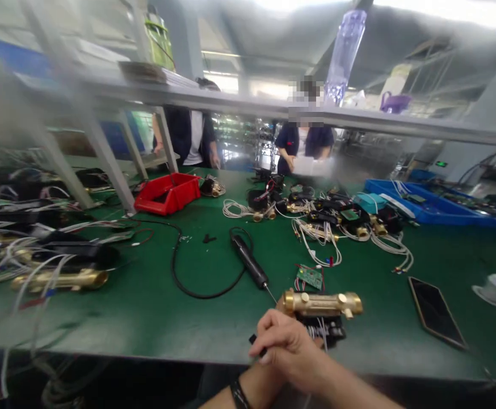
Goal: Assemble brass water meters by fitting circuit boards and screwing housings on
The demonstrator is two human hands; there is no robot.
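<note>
My right hand (pixel 290 345) crosses above my left wrist, its fingers pinched on a small black piece (pixel 253 339). Mostly hidden beneath it, my left hand (pixel 280 305) is wrapped round a brass pipe fitting (pixel 322 304) with a black housing (pixel 335 329) and white wires attached. A small green circuit board (pixel 310 277) with thin wires lies just beyond the fitting. On the green bench, a black electric screwdriver (pixel 250 261) has its bit pointing toward my left hand.
A red bin (pixel 167 194) and blue trays (pixel 422 204) stand farther back. Brass assemblies with wires (pixel 320 210) pile up between them; others (pixel 61 278) lie at left. A phone (pixel 437 312) rests at right. Overhead runs a shelf (pixel 231 102). Two people stand across the bench.
</note>
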